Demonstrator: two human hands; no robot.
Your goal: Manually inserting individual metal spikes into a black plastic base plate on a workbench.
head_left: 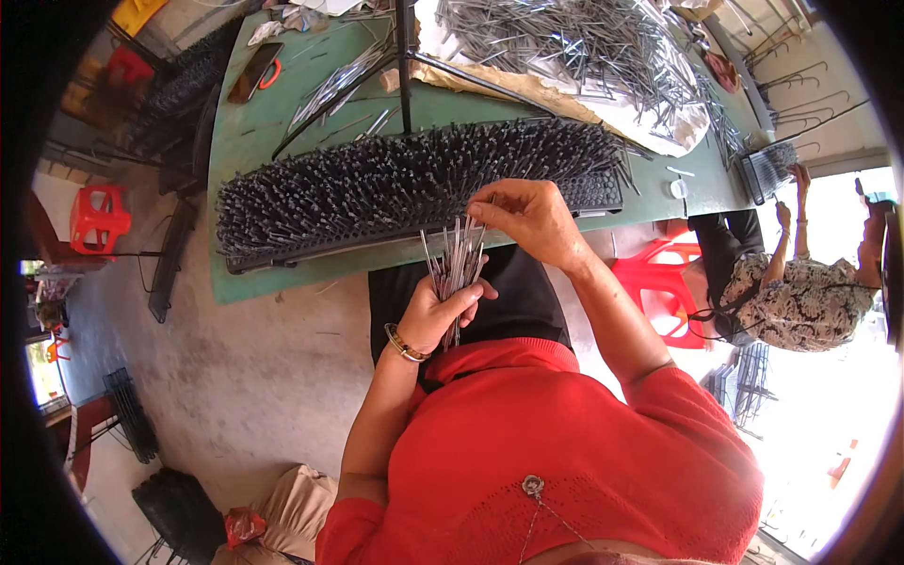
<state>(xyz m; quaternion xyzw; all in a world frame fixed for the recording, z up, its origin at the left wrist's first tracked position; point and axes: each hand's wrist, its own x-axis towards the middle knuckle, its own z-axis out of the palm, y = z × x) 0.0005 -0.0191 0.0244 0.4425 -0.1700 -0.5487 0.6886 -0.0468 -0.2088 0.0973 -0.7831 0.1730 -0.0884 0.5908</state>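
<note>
A loose bundle of thin silvery metal rods [456, 259] stands roughly upright in my left hand [435, 318], whose fingers wrap round its lower part. Above it, my right hand [539, 224] is closed in a pinch at the top of one rod; its fingertips partly hide that end. Just beyond both hands lies a long black rack [377, 184], densely filled with upright dark rods or bristles with pale tips. Part of its near right side, around the right hand, shows a lower, dotted surface.
The rack rests on a green table [247, 132]. A large heap of metal rods [574, 47] lies on paper behind it, near a black metal frame [406, 71]. A phone [255, 73] and orange-handled scissors [271, 73] lie far left. Another person [800, 292] works at right beside red stools [659, 287].
</note>
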